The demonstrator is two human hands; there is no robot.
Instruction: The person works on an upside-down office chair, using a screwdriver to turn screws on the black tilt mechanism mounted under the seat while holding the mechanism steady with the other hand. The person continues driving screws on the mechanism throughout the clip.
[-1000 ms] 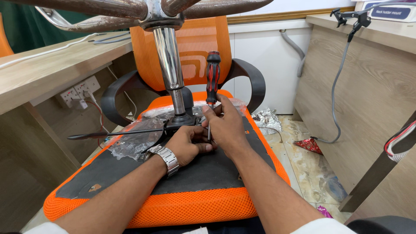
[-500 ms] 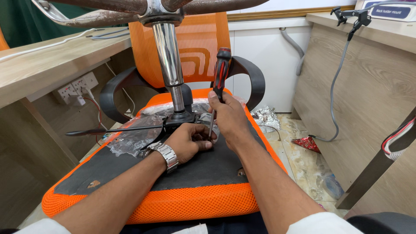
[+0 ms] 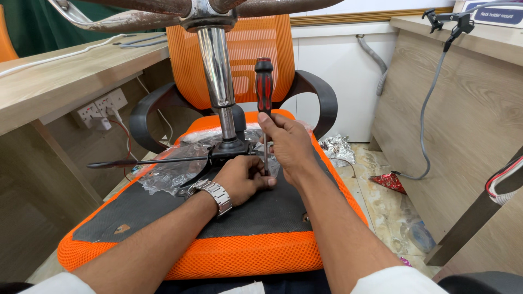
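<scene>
Head view: orange office chair (image 3: pixel 218 256) lies upturned, black seat underside facing up, chrome gas column (image 3: pixel 218 76) rising from mechanism under crinkled clear plastic wrap (image 3: pixel 174 171). Right hand (image 3: pixel 289 144) closed round shaft of red-black screwdriver (image 3: pixel 264 87), held upright, tip down at seat plate. Left hand (image 3: pixel 242 177), with metal wristwatch (image 3: pixel 215 193), fingers curled, pinching at screwdriver tip. Wooden desks either side; wall sockets (image 3: pixel 101 106) left; tiled floor with foil scraps (image 3: pixel 338 148) right.

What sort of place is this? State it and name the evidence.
Probably an office: wooden desks on both sides, wall sockets under one, and an upturned orange office chair that the right hand works on with a screwdriver.
</scene>
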